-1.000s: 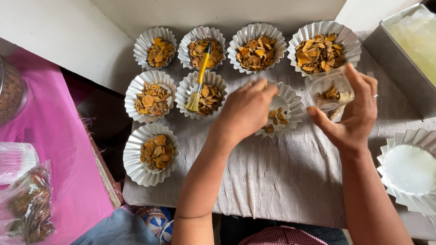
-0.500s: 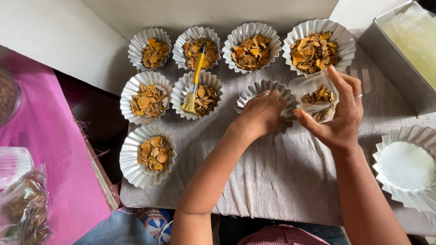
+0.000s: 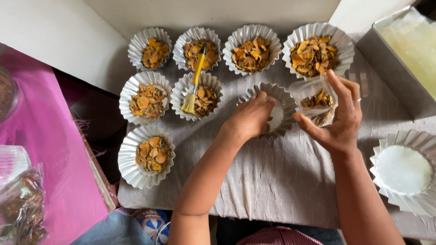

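Several white fluted paper cups hold orange-brown dried slices on a grey cloth (image 3: 272, 181). My left hand (image 3: 249, 119) reaches into a nearly empty fluted cup (image 3: 282, 100) in the middle row, fingers closed inside it; what they hold is hidden. My right hand (image 3: 339, 119) holds a small clear plastic bag of slices (image 3: 318, 100) just right of that cup. A yellow-handled brush (image 3: 195, 81) lies across two filled cups on the left.
A stack of empty fluted cups (image 3: 404, 170) sits at the right. A grey tray with pale contents (image 3: 408, 50) stands at the back right. A pink sheet (image 3: 41, 149) with a clear packet (image 3: 20, 208) lies on the left.
My left hand has lowered into the nearly empty cup. My right hand with the clear bag has stayed beside it.
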